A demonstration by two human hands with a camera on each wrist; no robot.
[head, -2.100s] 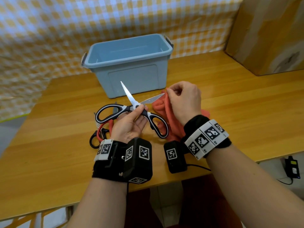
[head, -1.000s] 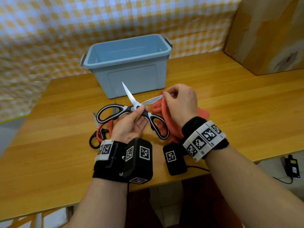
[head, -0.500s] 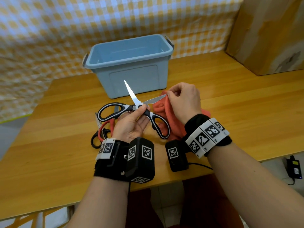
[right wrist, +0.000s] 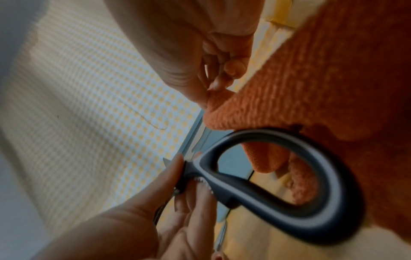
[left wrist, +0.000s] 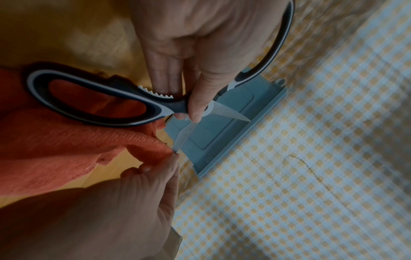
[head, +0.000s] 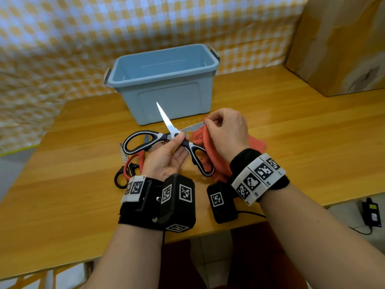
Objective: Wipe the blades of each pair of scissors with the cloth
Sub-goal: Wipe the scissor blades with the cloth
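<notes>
Black-and-white kitchen scissors (head: pixel 167 122) are held above the table with their blades spread wide. My left hand (head: pixel 179 140) pinches them at the pivot, thumb on top. One blade points up toward the bin. The other points right, and my right hand (head: pixel 209 125) pinches the orange cloth (head: pixel 199 136) around its tip. In the left wrist view the scissors' handle (left wrist: pixel 124 89) lies over the cloth (left wrist: pixel 66 144), with my left hand (left wrist: pixel 191 109) at the pivot. In the right wrist view my right hand (right wrist: pixel 213 88) nips the cloth (right wrist: pixel 322 79) onto the blade.
Red-handled scissors (head: pixel 133 161) and black-handled scissors (head: pixel 119 176) lie on the wooden table (head: pixel 291 132), partly hidden under my left hand. A blue plastic bin (head: pixel 162 77) stands just behind the blades. A cardboard box (head: pixel 343 42) is at the far right.
My right hand with the cloth has shifted a little back and forth near the tip of the right blade. My left hand's hold on the scissors is the same.
</notes>
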